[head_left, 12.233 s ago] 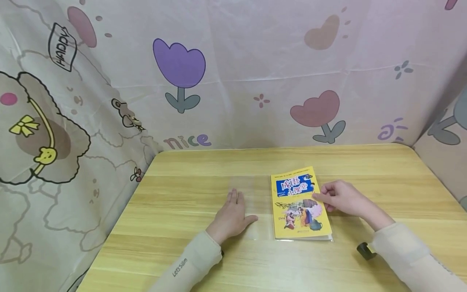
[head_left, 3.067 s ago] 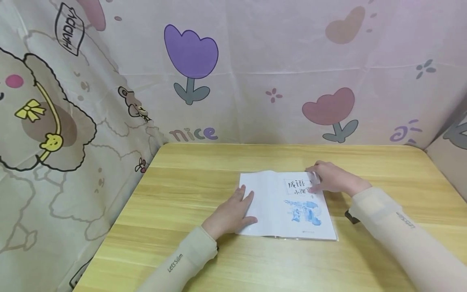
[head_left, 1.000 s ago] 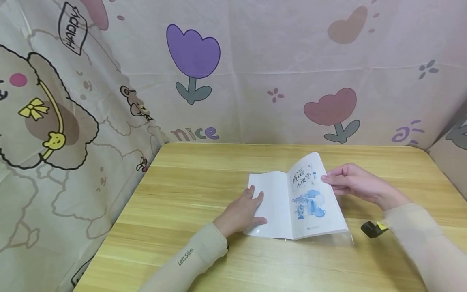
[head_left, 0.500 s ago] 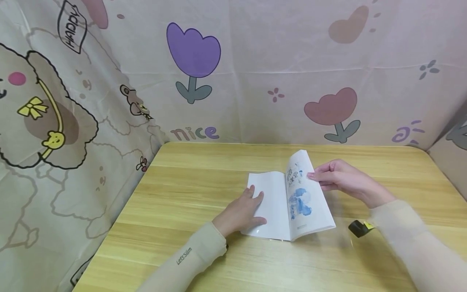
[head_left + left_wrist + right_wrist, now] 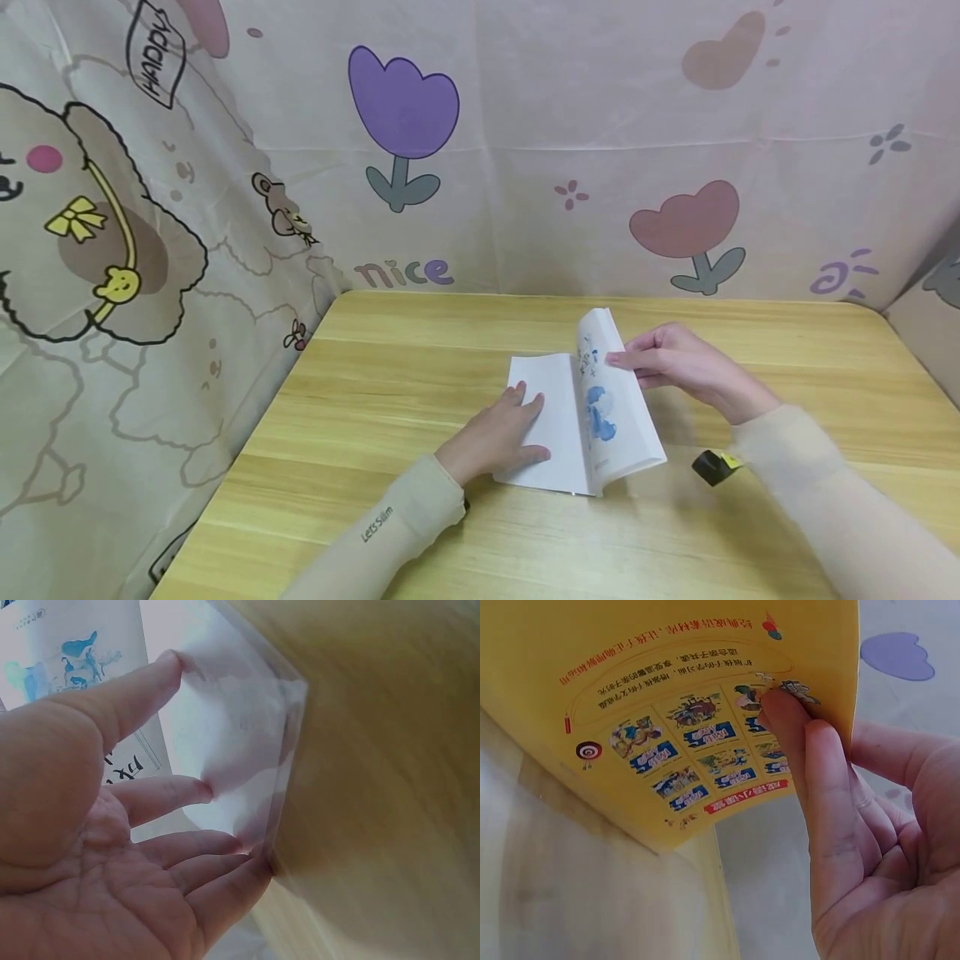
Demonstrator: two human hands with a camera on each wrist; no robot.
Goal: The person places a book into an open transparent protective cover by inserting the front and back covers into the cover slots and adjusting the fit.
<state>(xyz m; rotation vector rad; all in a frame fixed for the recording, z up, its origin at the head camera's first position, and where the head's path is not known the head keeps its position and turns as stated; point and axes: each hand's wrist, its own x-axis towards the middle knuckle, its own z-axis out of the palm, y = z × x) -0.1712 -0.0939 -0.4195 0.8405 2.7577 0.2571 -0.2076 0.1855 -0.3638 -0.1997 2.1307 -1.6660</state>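
The open book [image 5: 546,425] lies with its white inner front cover flat on the table. My left hand [image 5: 491,435] presses on that cover with spread, straight fingers. In the left wrist view, the fingertips of the left hand [image 5: 142,825] meet the white sheet near a clear plastic edge [image 5: 289,742]. My right hand [image 5: 686,367] pinches the outer edge of the page block [image 5: 611,400], which stands tilted up with its blue-printed title page showing. In the right wrist view, the thumb and fingers of the right hand [image 5: 870,825] hold the yellow back cover [image 5: 697,682] from both sides.
The wood-grain table [image 5: 405,358] reaches back to a printed cloth backdrop [image 5: 525,100] with flowers. More printed cloth [image 5: 247,250] hangs along the left side. A black wrist camera [image 5: 712,468] sits under the right sleeve.
The book was closed, yellow cover up, at first; its front cover has since been opened leftward. Over the last second my right hand has tilted the page block further up and left.
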